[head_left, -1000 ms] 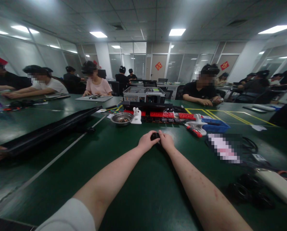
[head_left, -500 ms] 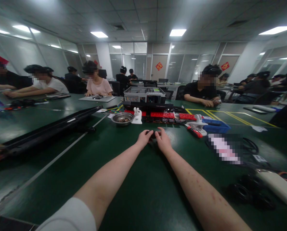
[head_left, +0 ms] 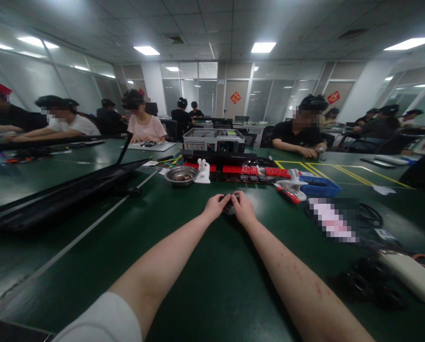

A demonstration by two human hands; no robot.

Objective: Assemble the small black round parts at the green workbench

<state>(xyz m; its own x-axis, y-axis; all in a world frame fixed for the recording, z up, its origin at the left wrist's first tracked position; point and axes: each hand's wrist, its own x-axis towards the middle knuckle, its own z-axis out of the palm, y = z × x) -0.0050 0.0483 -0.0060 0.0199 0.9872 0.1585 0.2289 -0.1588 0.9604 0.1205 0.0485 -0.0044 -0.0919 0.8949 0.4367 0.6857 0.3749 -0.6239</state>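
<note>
Out over the green table [head_left: 184, 266], my left hand [head_left: 215, 206] and my right hand [head_left: 242, 207] are close together, thumbs nearly touching. Between them sits a small dark object [head_left: 228, 205], with the fingers of both hands curled round it. Most of it is hidden, and its kind does not show. Just beyond my hands are a metal bowl [head_left: 172, 179] with small copper-coloured pieces in it, a white rabbit-shaped figure [head_left: 202, 172] and a row of red and black parts [head_left: 237, 169].
On the left lies a long black panel [head_left: 55, 202], with a thin black strip [head_left: 125, 148] raised behind it. An opened computer case [head_left: 214, 140] stands at the back. Rightward are a blue tray [head_left: 317, 184], black rings [head_left: 358, 285] and a beige device [head_left: 408, 275]. Several people sit around.
My thumbs have come closer together over the dark object. On the left, a thin black strip has come away from the long panel, and another person's hand has moved almost out of view.
</note>
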